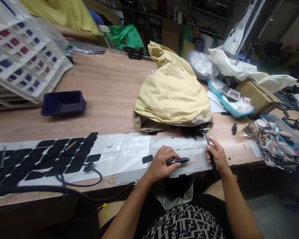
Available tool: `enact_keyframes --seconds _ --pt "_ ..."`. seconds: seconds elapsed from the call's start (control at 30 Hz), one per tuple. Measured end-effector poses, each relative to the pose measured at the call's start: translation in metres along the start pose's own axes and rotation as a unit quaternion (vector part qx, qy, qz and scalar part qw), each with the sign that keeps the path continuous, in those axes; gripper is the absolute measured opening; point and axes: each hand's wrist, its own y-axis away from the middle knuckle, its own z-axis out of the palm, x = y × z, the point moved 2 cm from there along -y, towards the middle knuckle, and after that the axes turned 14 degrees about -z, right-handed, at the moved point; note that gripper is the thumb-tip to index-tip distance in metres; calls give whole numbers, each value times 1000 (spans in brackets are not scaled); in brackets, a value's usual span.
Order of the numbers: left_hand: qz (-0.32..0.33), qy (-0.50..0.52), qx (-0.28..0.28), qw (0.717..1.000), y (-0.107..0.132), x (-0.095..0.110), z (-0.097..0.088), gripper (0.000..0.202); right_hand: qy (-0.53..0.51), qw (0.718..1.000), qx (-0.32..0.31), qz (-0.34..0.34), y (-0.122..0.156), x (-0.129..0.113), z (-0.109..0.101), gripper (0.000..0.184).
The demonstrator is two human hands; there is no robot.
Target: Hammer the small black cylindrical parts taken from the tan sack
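Note:
My left hand (pixel 162 162) is closed around a short black cylindrical piece (pixel 183 160), holding it level over a grey-white board (pixel 194 151) at the table's front edge. In my right hand (pixel 218 155) is a small hammer (pixel 207 136) with a metal head and a black grip. Its head points away from me, close to the mouth of a yellow cloth sack (pixel 173 89). Several black parts (pixel 194 131) show at that mouth; the rest of the sack's contents is hidden.
Rows of black flat pads (pixel 72 151) lie on a white sheet (pixel 124 149), crossed by a dark cable (pixel 84 196). A purple tray (pixel 63 103) sits near a white crate (pixel 22 53). At right are a glass jar (pixel 252 128), blue baskets (pixel 286 131) and a calculator (pixel 231 92). A yellow-sleeved person is opposite.

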Motion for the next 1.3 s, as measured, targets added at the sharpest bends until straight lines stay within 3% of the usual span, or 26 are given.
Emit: enact_keyframes --seconds 0.1,0.2,0.37,0.47,0.53,0.63,0.73,0.9,1.3 --pt "51 14 -52 997 26 16 8 8 7 1000 -13 -10 2 1 1 57" --pt "59 -34 -53 996 45 25 16 11 33 999 -31 -30 4 4 3 56" --pt "46 -62 -54 996 49 27 21 25 51 997 -40 -43 5 8 5 57" --pt "-11 -50 -35 998 30 27 20 18 48 997 -38 -45 5 9 5 57" --pt "-97 -28 4 995 8 27 16 17 48 997 -37 -45 5 10 4 56" --pt "-270 2 61 961 -34 29 12 24 53 997 -37 -47 4 12 4 56" --pt "-377 -28 83 922 -76 32 14 29 59 996 -37 -48 4 12 3 55" --pt "-414 -117 103 897 -111 33 23 33 57 997 -35 -47 5 10 4 55" --pt "-418 -145 97 892 -105 32 21 30 53 997 -36 -52 5 14 2 56"
